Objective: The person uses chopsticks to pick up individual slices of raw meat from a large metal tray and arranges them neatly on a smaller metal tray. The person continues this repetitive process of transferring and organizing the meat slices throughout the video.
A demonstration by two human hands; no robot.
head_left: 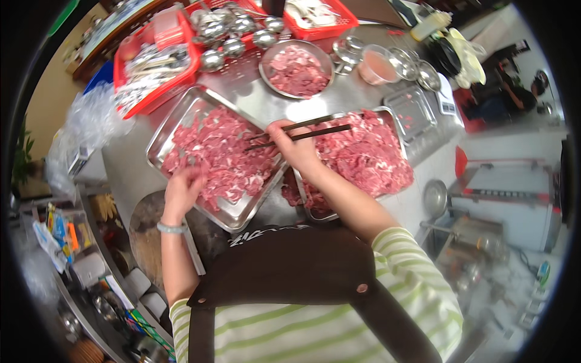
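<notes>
My right hand grips a pair of dark chopsticks. Their tips point left into sliced raw red meat, which is spread over a tilted steel tray. At that tray's near left edge, the blurred fingers of my left hand reach the meat; whether they pinch a piece, I cannot tell. A jade-like bangle circles the left wrist. Under my right forearm, a second steel tray bears a thicker heap of sliced meat, some of it hanging over the near side.
Beyond the trays stands a round steel bowl of meat. Red plastic baskets with utensils, steel ladles and a plastic tub line the far side. A round wooden board lies near left. Another person is at far right.
</notes>
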